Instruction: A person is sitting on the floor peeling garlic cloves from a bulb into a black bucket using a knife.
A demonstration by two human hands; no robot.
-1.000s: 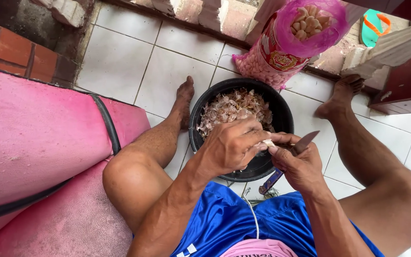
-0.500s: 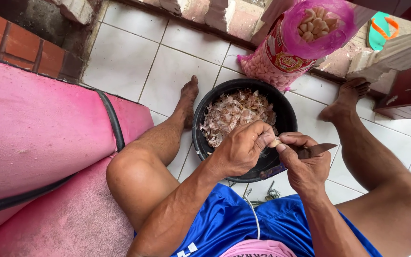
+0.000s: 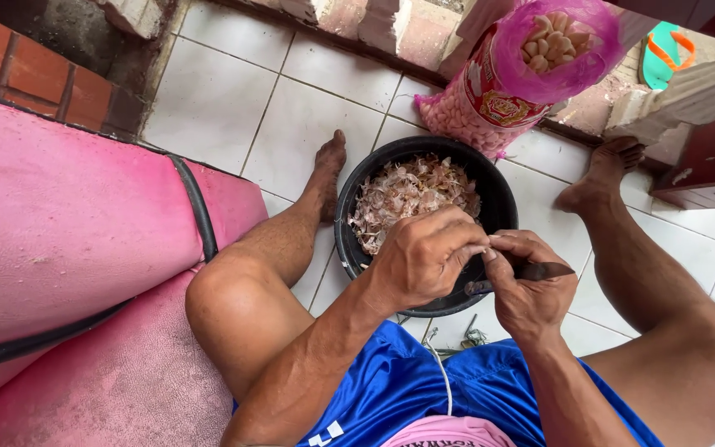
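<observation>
White tile floor [image 3: 233, 99] w/ black bowl [image 3: 502, 203] of peels, pink bag [image 3: 506, 91] of garlic behind it, bare feet either side, green sandal [image 3: 664, 54] far right.

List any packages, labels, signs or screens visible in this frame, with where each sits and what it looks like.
Pink mesh sack: on the tiled floor at the wall, just beyond the black bowl; bulging, open-topped, full of pale cloves.
Label: on the sack's front; red and white panel with a yellow emblem.
Printed waistband: bottom edge; pink strip with dark lettering.
No signs or screens.
</observation>
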